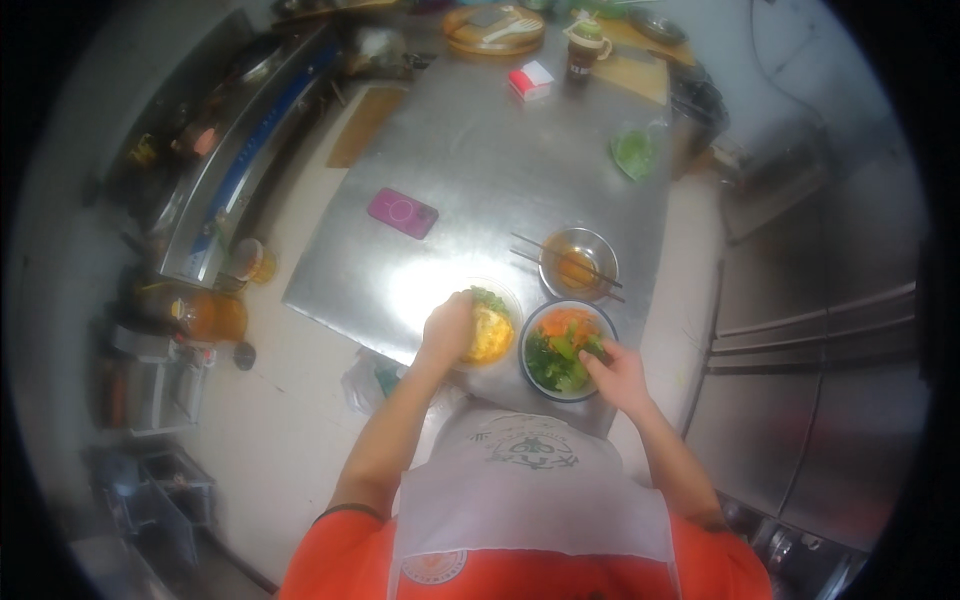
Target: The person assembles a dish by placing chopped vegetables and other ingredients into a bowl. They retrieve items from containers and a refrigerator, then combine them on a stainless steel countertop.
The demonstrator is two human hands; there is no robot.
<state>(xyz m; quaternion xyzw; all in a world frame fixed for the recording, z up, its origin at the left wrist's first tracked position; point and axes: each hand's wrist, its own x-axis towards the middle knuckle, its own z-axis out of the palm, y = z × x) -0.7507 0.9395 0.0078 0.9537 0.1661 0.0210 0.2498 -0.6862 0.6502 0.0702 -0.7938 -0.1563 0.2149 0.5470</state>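
Observation:
On the near edge of the metal table stands a clear or pale bowl holding yellow egg (490, 335) and chopped greens (488, 298). My left hand (450, 327) is at its left rim, fingers closed beside the greens; what they grip is hidden. To the right is a white bowl with a dark rim (527, 372), holding leafy greens (548, 362) and shredded orange vegetable (566, 323). My right hand (617, 378) reaches over its right side, fingers pinching green leaves. Just beyond, chopsticks (530, 245) lie across a steel bowl (606, 252) with orange-yellow liquid inside.
A purple phone (403, 213) lies on the metal table (480, 150) at left. Farther off are a green leaf-shaped item (632, 154), a red-and-white box (531, 82), a lidded bottle (584, 52) and a round wooden board (475, 38). Steel cabinets (800, 360) stand to the right.

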